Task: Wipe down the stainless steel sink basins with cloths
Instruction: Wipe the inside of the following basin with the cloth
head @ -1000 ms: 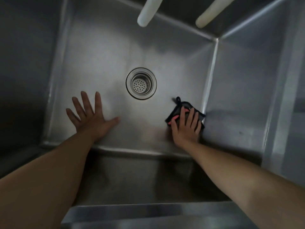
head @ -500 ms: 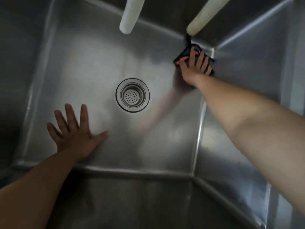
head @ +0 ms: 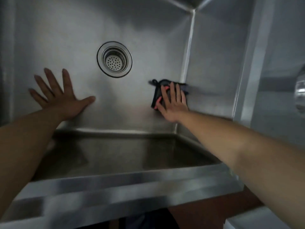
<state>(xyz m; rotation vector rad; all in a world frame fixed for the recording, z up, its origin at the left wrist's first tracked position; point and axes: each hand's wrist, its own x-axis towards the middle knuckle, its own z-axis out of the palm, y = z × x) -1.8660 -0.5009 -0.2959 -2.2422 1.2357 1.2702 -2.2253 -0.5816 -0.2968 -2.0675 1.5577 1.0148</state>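
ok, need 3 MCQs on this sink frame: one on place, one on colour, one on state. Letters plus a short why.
1. Where on the basin floor is the cloth?
A. over the drain
B. by the right wall
C. under the left hand

2. What colour is most of the cloth?
A. white
B. yellow
C. dark, with a pink edge

3. How does the left hand lie?
A. flat, fingers spread, holding nothing
B. fist round a sponge
C. lifted off the sink

Key: 1 B, the cloth sits by the right-wall seam, clear of the drain. 2 C, dark fabric with pink trim shows beside the right hand. 3 A, the palm presses bare steel.
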